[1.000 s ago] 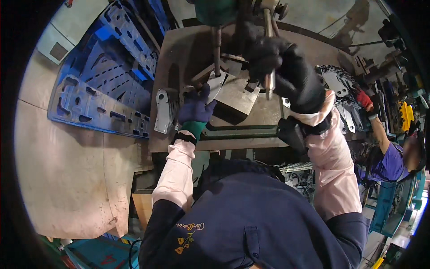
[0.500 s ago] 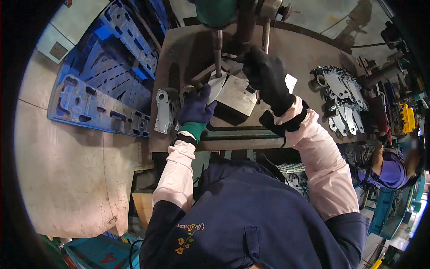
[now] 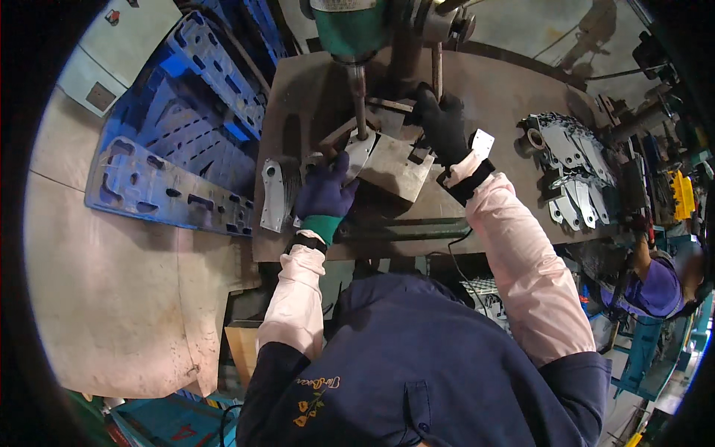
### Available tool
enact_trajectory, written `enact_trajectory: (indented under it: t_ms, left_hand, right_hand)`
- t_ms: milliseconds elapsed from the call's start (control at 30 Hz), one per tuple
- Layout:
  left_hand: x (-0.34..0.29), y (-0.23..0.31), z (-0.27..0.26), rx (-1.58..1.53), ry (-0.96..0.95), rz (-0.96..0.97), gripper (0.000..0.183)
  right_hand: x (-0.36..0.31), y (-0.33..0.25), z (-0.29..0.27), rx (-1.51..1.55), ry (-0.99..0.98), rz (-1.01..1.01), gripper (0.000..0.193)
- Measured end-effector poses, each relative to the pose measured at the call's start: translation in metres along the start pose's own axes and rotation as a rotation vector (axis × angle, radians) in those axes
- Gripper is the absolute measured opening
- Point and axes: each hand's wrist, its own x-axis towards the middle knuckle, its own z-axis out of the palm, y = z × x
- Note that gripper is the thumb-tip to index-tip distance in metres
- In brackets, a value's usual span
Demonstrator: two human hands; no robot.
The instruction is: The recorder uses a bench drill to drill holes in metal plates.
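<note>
A drill press with a green head (image 3: pixel 350 30) stands at the far side of the metal work table, its spindle (image 3: pixel 359 104) reaching down to a flat grey metal plate (image 3: pixel 360 152). My left hand (image 3: pixel 325 192), in a purple glove with a green cuff, holds that plate at its near left side, fingers bent over it. A square metal block (image 3: pixel 393 165) lies right beside the plate. My right hand (image 3: pixel 442 128), black-gloved, is closed around the lower end of the press lever (image 3: pixel 437 68); the glove hides some of its fingers.
A row of upright metal plates (image 3: pixel 274 195) stands left of my left hand. More plates lie piled (image 3: pixel 572 160) on the table's right. A small white plate (image 3: pixel 482 143) is near my right wrist. Blue plastic pallets (image 3: pixel 160 186) lean at left; a person in purple (image 3: pixel 655 287) is at far right.
My right hand has dropped lower with the lever, and its forearm has swung slightly left. My left hand stays at the plate. The whole view has shifted a little.
</note>
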Motion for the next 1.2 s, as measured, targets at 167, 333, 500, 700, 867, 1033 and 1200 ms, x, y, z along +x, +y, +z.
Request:
enact_trajectory:
  t_ms: [167,333,500,700,867,1033,1200]
  left_hand:
    - [0.001,0.002,0.004,0.053,-0.095,-0.046,0.064]
    - [-0.004,-0.006,0.012,0.043,0.014,-0.012,0.065]
    - [-0.005,-0.006,0.009,0.011,0.049,0.023,0.066]
    - [-0.003,-0.011,0.019,0.059,0.000,0.019,0.068]
    - [-0.013,-0.031,0.042,-0.246,0.001,-0.040,0.070]
    - [-0.002,-0.014,0.019,-0.136,-0.128,-0.103,0.071]
    - [-0.004,-0.001,0.000,0.045,-0.188,-0.078,0.071]
  right_hand:
    - [0.020,0.038,-0.010,-0.035,0.035,-0.119,0.023]
    - [0.017,0.023,-0.006,-0.005,0.064,-0.134,0.025]
    - [0.022,0.023,-0.012,-0.085,0.053,-0.110,0.026]
    - [0.027,0.030,-0.012,-0.067,0.074,-0.227,0.022]
    - [0.049,0.044,-0.025,-0.318,0.028,-0.548,0.027]
    - [0.101,0.045,-0.048,-0.345,0.095,-0.568,0.023]
    - [0.151,0.032,-0.067,-0.666,0.158,-0.708,0.027]
